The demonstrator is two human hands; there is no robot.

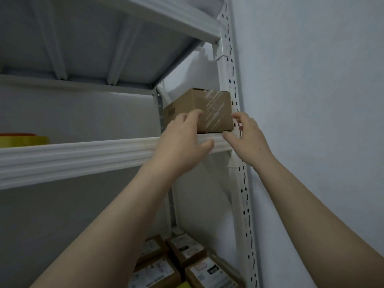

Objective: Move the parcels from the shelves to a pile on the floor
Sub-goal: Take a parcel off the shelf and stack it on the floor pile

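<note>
A brown cardboard parcel point(209, 107) with clear tape stands at the right end of a white metal shelf point(104, 154), against the upright. My left hand point(182, 140) reaches up with its fingertips at the parcel's left front face, fingers relaxed. My right hand point(245, 138) is spread beside the parcel's right front corner, fingers apart, not clearly touching it. Neither hand holds anything.
A perforated white upright point(241, 183) runs down the right side next to the wall point(311, 100). Another shelf point(166, 15) hangs overhead. Yellow tape rolls point(25, 140) sit at the shelf's left. Several labelled brown parcels point(187, 265) lie far below.
</note>
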